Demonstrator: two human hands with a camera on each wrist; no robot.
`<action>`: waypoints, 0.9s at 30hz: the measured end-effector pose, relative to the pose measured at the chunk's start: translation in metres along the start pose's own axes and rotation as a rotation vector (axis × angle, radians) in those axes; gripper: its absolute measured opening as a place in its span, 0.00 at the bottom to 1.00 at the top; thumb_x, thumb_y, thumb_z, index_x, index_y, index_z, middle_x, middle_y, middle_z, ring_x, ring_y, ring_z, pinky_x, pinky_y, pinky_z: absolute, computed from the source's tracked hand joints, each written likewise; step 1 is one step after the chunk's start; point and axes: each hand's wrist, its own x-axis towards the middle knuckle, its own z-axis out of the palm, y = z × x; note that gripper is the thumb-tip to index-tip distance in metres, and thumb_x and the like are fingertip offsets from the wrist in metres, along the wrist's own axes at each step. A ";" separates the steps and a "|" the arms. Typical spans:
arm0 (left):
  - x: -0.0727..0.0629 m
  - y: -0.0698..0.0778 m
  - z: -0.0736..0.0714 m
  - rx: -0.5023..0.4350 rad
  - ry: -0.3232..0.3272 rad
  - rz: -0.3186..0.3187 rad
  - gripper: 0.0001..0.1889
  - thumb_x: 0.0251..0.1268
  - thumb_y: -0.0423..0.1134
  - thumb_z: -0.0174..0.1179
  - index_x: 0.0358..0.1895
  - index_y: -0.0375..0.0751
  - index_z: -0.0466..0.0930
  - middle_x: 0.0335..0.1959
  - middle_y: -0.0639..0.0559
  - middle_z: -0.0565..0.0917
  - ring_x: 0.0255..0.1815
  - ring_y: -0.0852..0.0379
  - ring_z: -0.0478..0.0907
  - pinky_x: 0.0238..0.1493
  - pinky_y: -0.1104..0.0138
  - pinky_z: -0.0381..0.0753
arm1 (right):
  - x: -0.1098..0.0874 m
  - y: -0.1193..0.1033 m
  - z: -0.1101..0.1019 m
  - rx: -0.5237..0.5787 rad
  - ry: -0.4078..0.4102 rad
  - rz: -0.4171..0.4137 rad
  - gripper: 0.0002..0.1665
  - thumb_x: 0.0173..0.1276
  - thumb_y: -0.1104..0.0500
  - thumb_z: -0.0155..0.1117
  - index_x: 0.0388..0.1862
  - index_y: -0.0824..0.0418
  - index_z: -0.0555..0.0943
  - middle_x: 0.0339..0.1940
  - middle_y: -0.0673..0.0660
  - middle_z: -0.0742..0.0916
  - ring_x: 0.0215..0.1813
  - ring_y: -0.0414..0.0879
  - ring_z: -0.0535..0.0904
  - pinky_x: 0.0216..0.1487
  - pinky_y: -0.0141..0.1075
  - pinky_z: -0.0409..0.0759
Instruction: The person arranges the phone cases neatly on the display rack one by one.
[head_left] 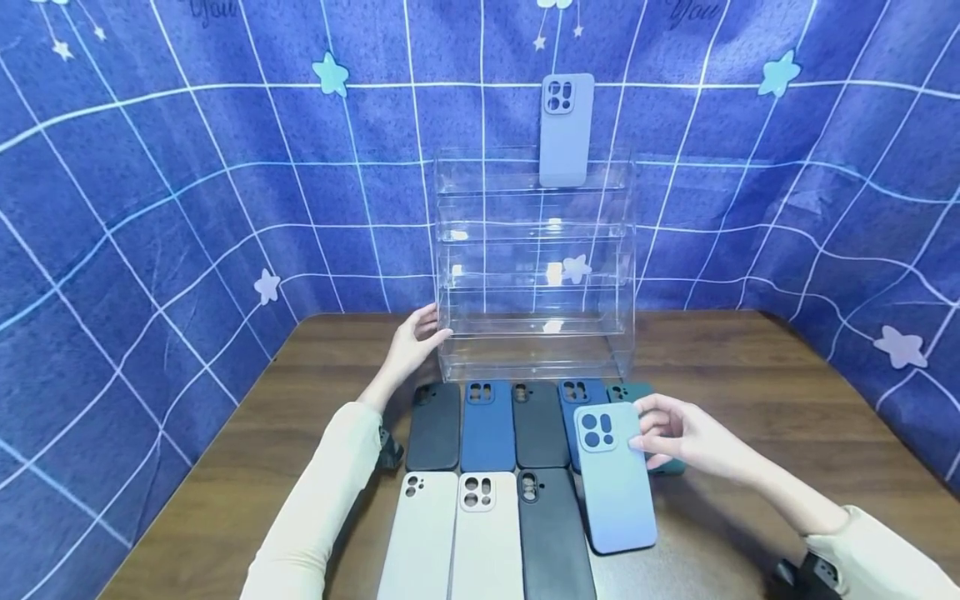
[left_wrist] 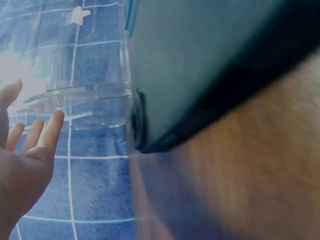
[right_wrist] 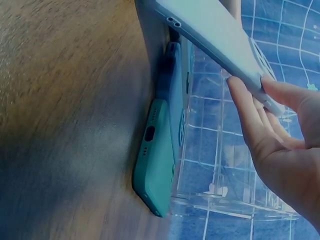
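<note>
My right hand pinches a light blue phone case by its upper right edge, thumb on one face and fingers on the other in the right wrist view. That case is raised over the lying cases, its camera cutouts towards the top. At the lower left side of a clear acrylic display rack, my left hand rests with relaxed, extended fingers. High on the rack stands a lavender-blue phone case. The green phone case lies partly hidden behind the held one.
Dark, blue and green cases, including a blue phone case, lie in a row before the rack. Nearer are two white cases, one a white phone case, and a black phone case. A blue patterned cloth hangs behind the wooden table.
</note>
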 end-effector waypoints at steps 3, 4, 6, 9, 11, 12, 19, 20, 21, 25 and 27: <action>0.002 0.002 0.000 0.006 0.018 -0.005 0.34 0.60 0.46 0.63 0.68 0.43 0.63 0.62 0.39 0.73 0.62 0.45 0.72 0.62 0.54 0.72 | 0.000 0.002 0.000 0.026 -0.044 -0.015 0.20 0.66 0.63 0.60 0.50 0.74 0.67 0.35 0.55 0.85 0.37 0.42 0.84 0.37 0.50 0.83; 0.002 0.002 0.000 0.004 0.019 -0.004 0.33 0.60 0.46 0.63 0.68 0.42 0.63 0.62 0.39 0.73 0.62 0.45 0.72 0.62 0.54 0.72 | -0.001 0.003 0.000 0.032 -0.058 -0.021 0.19 0.66 0.64 0.60 0.49 0.74 0.67 0.35 0.54 0.85 0.37 0.42 0.84 0.37 0.50 0.83; 0.000 0.008 -0.001 -0.006 0.019 -0.012 0.31 0.62 0.44 0.62 0.67 0.41 0.64 0.62 0.38 0.73 0.61 0.44 0.73 0.62 0.54 0.72 | -0.001 0.004 0.000 0.039 -0.085 -0.037 0.17 0.67 0.64 0.59 0.49 0.74 0.68 0.35 0.53 0.85 0.37 0.41 0.84 0.37 0.50 0.83; -0.004 0.018 -0.001 -0.022 0.020 -0.008 0.29 0.63 0.39 0.61 0.66 0.36 0.65 0.60 0.35 0.74 0.61 0.41 0.73 0.62 0.53 0.72 | -0.001 0.003 -0.001 0.046 -0.115 -0.068 0.16 0.67 0.65 0.58 0.48 0.74 0.68 0.35 0.51 0.85 0.36 0.40 0.84 0.36 0.50 0.83; -0.003 0.018 -0.001 -0.026 0.025 -0.005 0.28 0.63 0.38 0.61 0.66 0.35 0.66 0.59 0.34 0.74 0.60 0.40 0.73 0.62 0.53 0.72 | -0.001 -0.001 -0.002 0.043 -0.121 -0.083 0.16 0.67 0.65 0.57 0.48 0.74 0.68 0.35 0.51 0.86 0.36 0.40 0.84 0.35 0.50 0.83; -0.002 0.017 0.000 -0.029 0.025 -0.003 0.28 0.63 0.38 0.61 0.66 0.35 0.66 0.59 0.34 0.74 0.60 0.40 0.73 0.62 0.53 0.72 | -0.001 -0.003 -0.002 0.042 -0.122 -0.093 0.15 0.67 0.66 0.57 0.47 0.75 0.68 0.35 0.51 0.86 0.36 0.39 0.84 0.35 0.50 0.83; 0.004 0.003 0.001 -0.026 0.029 0.013 0.29 0.62 0.41 0.62 0.66 0.38 0.66 0.59 0.35 0.75 0.58 0.41 0.74 0.61 0.54 0.73 | 0.004 -0.013 -0.008 -0.043 -0.064 -0.145 0.13 0.67 0.67 0.58 0.46 0.74 0.70 0.34 0.50 0.86 0.33 0.38 0.83 0.33 0.47 0.84; 0.005 0.002 0.001 -0.028 0.030 0.012 0.29 0.62 0.41 0.62 0.65 0.38 0.66 0.59 0.35 0.75 0.58 0.41 0.74 0.61 0.54 0.73 | 0.005 -0.014 -0.008 -0.049 -0.052 -0.147 0.13 0.67 0.67 0.58 0.46 0.74 0.70 0.34 0.50 0.87 0.34 0.38 0.83 0.33 0.46 0.84; 0.004 0.002 0.001 -0.027 0.030 0.014 0.29 0.62 0.41 0.62 0.66 0.38 0.66 0.59 0.35 0.75 0.58 0.41 0.74 0.61 0.54 0.73 | 0.006 -0.016 -0.009 -0.058 -0.038 -0.148 0.13 0.66 0.67 0.58 0.46 0.74 0.71 0.34 0.50 0.87 0.34 0.38 0.83 0.33 0.45 0.84; 0.004 0.002 0.002 -0.027 0.033 0.017 0.29 0.63 0.40 0.61 0.66 0.37 0.65 0.59 0.35 0.75 0.58 0.41 0.74 0.62 0.54 0.72 | 0.013 -0.021 -0.012 -0.067 0.002 -0.146 0.14 0.66 0.67 0.59 0.48 0.73 0.71 0.34 0.51 0.87 0.35 0.39 0.83 0.35 0.42 0.84; 0.003 0.002 0.002 -0.025 0.032 0.016 0.29 0.63 0.41 0.61 0.66 0.37 0.65 0.59 0.35 0.75 0.58 0.41 0.74 0.62 0.54 0.72 | 0.016 -0.024 -0.013 -0.060 0.017 -0.144 0.14 0.66 0.66 0.58 0.48 0.73 0.71 0.34 0.50 0.87 0.36 0.39 0.84 0.36 0.42 0.85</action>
